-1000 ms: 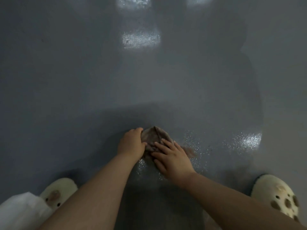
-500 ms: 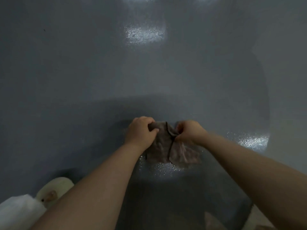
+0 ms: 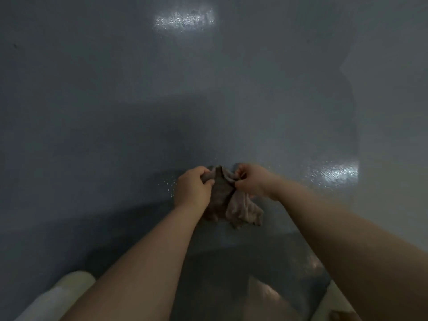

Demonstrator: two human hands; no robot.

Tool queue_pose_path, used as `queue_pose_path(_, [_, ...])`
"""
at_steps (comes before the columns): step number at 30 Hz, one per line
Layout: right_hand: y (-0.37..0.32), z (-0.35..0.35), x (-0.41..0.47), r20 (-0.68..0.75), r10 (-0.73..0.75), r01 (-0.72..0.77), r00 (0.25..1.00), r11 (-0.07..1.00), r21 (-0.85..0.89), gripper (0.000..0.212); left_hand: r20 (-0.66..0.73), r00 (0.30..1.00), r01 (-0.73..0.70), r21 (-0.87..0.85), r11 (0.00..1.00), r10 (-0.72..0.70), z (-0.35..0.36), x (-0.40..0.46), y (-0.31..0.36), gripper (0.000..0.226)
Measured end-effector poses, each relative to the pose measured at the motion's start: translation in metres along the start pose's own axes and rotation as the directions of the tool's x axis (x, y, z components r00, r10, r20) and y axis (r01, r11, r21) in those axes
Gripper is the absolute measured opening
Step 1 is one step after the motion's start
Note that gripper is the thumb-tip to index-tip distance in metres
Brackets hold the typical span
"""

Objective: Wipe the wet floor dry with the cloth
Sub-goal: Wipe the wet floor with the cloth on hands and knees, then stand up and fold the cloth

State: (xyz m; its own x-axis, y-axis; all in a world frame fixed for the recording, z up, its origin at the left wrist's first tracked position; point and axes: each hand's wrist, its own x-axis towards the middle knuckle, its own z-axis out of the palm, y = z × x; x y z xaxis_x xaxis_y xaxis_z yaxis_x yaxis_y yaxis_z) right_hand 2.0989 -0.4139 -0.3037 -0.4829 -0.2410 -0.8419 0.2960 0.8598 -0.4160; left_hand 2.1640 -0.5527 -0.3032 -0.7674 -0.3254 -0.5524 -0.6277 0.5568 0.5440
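While both hands hold the cloth (image 3: 231,200) up off the floor (image 3: 115,112), no wiping is going on. The left hand (image 3: 193,188) has its fingers curled round the cloth's upper left edge; the right hand (image 3: 251,181) pinches the upper right edge, fingers bent tight on the fabric. Between them the cloth bunches, and its loose lower part hangs down toward 6 o'clock, crumpled and uneven. It sits just below the middle of the view, a little toward 5 o'clock; whether its bottom hem touches the floor cannot be told.

As for progress — the job looks partly done at best. Fine droplets (image 3: 170,184) glint on the floor at 9 o'clock of the left hand, close beside it. A bright sheen (image 3: 333,172) lies at 3 o'clock of the right hand, some way off, and another (image 3: 185,19) at 12 o'clock far up the floor; these may be lamp reflections on a wet film, though gloss alone could give the same look. A darker patch around and below the hands could be shadow or damp.

My reading: the person is regripping or spreading the cloth before another pass. What seems left is setting it down flat and working over the speckled area at 9 o'clock, then outward toward the shiny patches.
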Motion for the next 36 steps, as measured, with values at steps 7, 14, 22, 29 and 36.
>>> queue_pose_path(7, [-0.036, -0.029, -0.12, -0.002, 0.065, -0.061, 0.998, 0.938, 0.341, 0.026, 0.052, 0.998, 0.049, -0.062, 0.997, -0.046, -0.074, -0.088, 0.087, 0.012])
queue_pose_path(14, [-0.095, -0.142, -0.279, -0.066, 0.045, -0.004, 0.997, 0.852, 0.523, 0.028, 0.085, 0.996, -0.018, -0.067, 0.998, 0.024, -0.18, -0.17, 0.239, 0.011])
queue_pose_path(22, [-0.142, -0.328, -0.459, -0.19, -0.044, 0.134, 0.981, 0.861, 0.491, 0.028, 0.022, 0.986, -0.169, 0.034, 0.985, 0.168, -0.287, -0.261, 0.458, 0.017])
queue_pose_path(29, [-0.148, -0.492, -0.567, -0.256, -0.174, 0.283, 0.951, 0.824, 0.49, 0.034, -0.133, 0.962, -0.246, -0.04, 0.968, 0.239, -0.312, -0.293, 0.627, 0.016])
queue_pose_path(36, [-0.146, -0.625, -0.567, -0.269, -0.179, 0.31, 0.946, 0.736, 0.602, 0.033, -0.22, 0.904, -0.367, 0.04, 0.93, 0.366, -0.3, -0.242, 0.758, 0.017])
